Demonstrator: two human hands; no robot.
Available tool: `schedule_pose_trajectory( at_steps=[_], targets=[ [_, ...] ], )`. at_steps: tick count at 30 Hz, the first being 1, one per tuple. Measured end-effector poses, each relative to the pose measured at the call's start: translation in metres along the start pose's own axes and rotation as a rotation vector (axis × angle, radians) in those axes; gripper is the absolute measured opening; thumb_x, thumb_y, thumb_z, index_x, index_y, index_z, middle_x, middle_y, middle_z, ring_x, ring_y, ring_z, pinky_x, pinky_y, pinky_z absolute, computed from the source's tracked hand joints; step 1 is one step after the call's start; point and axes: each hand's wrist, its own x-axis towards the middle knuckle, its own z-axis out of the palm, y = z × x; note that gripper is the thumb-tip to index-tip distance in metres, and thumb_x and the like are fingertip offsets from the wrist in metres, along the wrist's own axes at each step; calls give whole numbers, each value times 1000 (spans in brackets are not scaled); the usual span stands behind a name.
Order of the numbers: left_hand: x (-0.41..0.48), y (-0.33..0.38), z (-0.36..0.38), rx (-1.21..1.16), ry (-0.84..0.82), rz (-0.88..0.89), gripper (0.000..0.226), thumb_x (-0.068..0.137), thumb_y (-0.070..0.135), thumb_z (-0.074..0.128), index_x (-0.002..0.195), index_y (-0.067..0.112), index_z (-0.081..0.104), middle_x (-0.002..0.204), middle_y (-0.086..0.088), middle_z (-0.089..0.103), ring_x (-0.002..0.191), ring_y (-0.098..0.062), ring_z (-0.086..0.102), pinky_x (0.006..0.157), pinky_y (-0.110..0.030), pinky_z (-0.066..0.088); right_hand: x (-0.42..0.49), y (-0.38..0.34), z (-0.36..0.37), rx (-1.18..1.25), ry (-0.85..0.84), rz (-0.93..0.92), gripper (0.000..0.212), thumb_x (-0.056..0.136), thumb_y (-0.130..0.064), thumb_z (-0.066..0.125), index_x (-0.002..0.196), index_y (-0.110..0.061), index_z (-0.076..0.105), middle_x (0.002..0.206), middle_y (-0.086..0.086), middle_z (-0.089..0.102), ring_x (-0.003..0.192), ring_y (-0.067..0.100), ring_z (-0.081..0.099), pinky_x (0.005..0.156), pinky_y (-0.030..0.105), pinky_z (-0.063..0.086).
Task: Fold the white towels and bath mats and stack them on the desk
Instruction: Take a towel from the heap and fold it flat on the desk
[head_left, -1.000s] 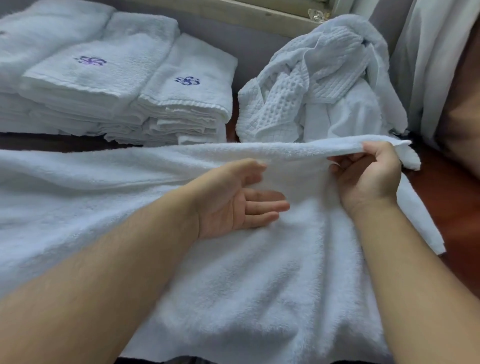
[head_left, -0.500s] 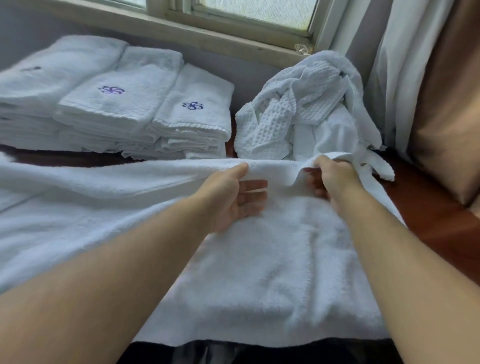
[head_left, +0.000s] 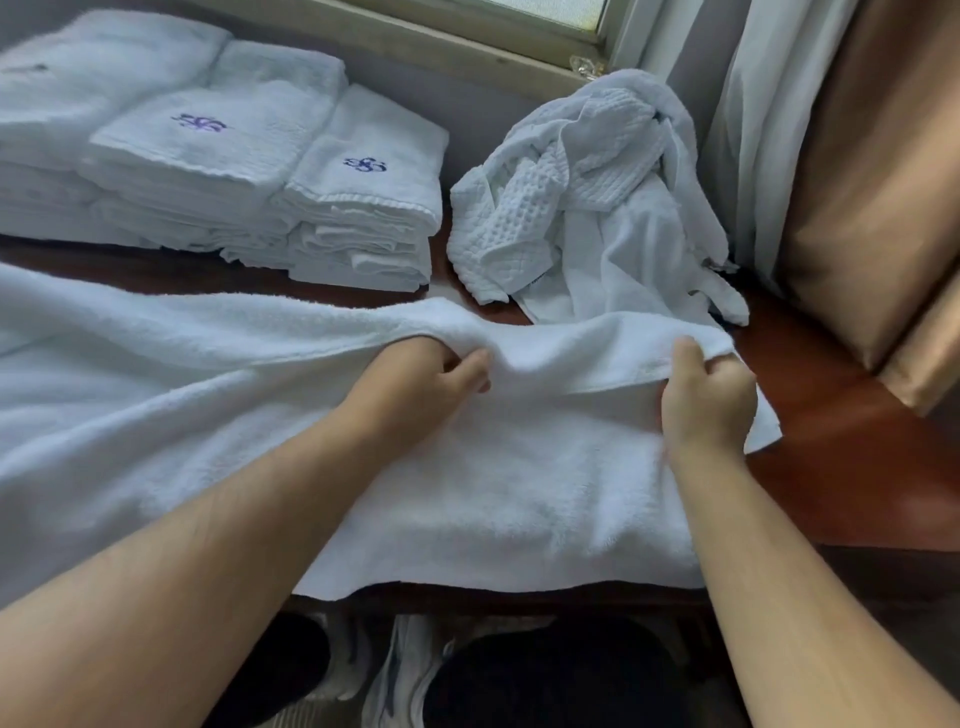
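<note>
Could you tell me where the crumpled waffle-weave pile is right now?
In the head view, the crumpled pile sits far right on the desk, between the folded stacks and the curtain.

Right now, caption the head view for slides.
Left hand and right hand grip the white towel on the desk; folded stacks and a crumpled pile behind.

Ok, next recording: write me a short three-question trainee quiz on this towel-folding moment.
1. True or false: the right hand grips the folded-over edge of the large white terry towel.
2. The crumpled white waffle-weave cloth heap lies where, relative to the stacked folded white towels? A) on top B) to their right C) to their left.
3. Fill in: the embroidered emblems on those stacks are ___ in colour.
Key: 1 true; 2 B; 3 purple.
</note>
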Motion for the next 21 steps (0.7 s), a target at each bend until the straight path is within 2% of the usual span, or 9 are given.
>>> schedule_pose_trajectory(
  at_steps=[4, 7, 10, 12, 14, 15, 17, 19, 21],
  targets=[
    [1, 0, -1, -200, 61, 11, 53, 101, 52, 44, 69, 22, 74, 71, 13, 73, 61, -3, 62, 73, -32, 52, 0, 2, -3, 8, 158, 4, 28, 92, -26, 50, 65, -21, 51, 65, -10, 57, 59, -1, 55, 50, 14, 37],
    [3, 2, -1, -211, 101, -10, 62, 100, 52, 34, 63, 19, 73, 67, 11, 72, 56, -1, 60, 69, -28, 49, 0, 2, 0, -61, 175, -9, 36, 97, -22, 45, 61, -17, 45, 62, -5, 51, 58, 6, 47, 46, 11, 30],
    [2, 3, 1, -29, 154, -20, 56, 93, 46, 37, 56, 17, 69, 51, 8, 64, 48, -7, 58, 58, -25, 41, 0, 5, 0, -155, 146, -53, 33, 94, -10, 44, 62, -17, 40, 68, 1, 48, 63, 19, 43, 48, 14, 30],
    [1, 4, 5, 113, 180, -5, 54, 88, 46, 37, 56, 9, 60, 47, 0, 59, 43, -15, 53, 50, -31, 41, -2, 6, 0, -202, 101, -80, 21, 87, -3, 48, 79, -20, 57, 91, 1, 54, 80, 18, 45, 57, 16, 29],
    [1, 3, 8, 201, 188, 22, 48, 87, 46, 40, 55, 10, 49, 44, 2, 52, 41, -17, 46, 44, -30, 35, -4, 7, 0, -237, 89, -88, 45, 83, 1, 53, 124, -17, 61, 117, 0, 50, 92, 13, 45, 64, 10, 32],
    [1, 2, 8, 225, 189, 37, 48, 88, 44, 41, 53, 11, 44, 43, 3, 48, 41, -17, 43, 42, -29, 30, -5, 7, 0, -252, 107, -86, 55, 82, 1, 56, 133, -17, 55, 125, 2, 48, 92, 15, 46, 66, 13, 34],
    [1, 0, 9, 253, 202, 58, 51, 90, 42, 43, 51, 10, 38, 41, 2, 44, 39, -18, 41, 42, -28, 26, -8, 4, -1, -293, 148, -119, 56, 79, 2, 59, 133, -14, 55, 129, 13, 47, 99, 28, 51, 76, 26, 37],
    [-1, 2, 9, 292, 203, 59, 57, 94, 45, 42, 49, 10, 39, 40, 0, 44, 38, -16, 41, 43, -28, 25, -14, -3, -2, -420, 190, -297, 47, 76, 2, 63, 122, -7, 63, 124, 21, 50, 110, 39, 50, 85, 35, 37],
    [-2, 8, 6, 392, 115, 54, 65, 97, 54, 37, 49, 11, 43, 45, 1, 47, 45, -15, 47, 47, -29, 27, -20, -12, 1, -515, 133, -559, 35, 76, 0, 65, 111, -3, 68, 116, 21, 56, 107, 42, 52, 87, 45, 42]
  ],
)
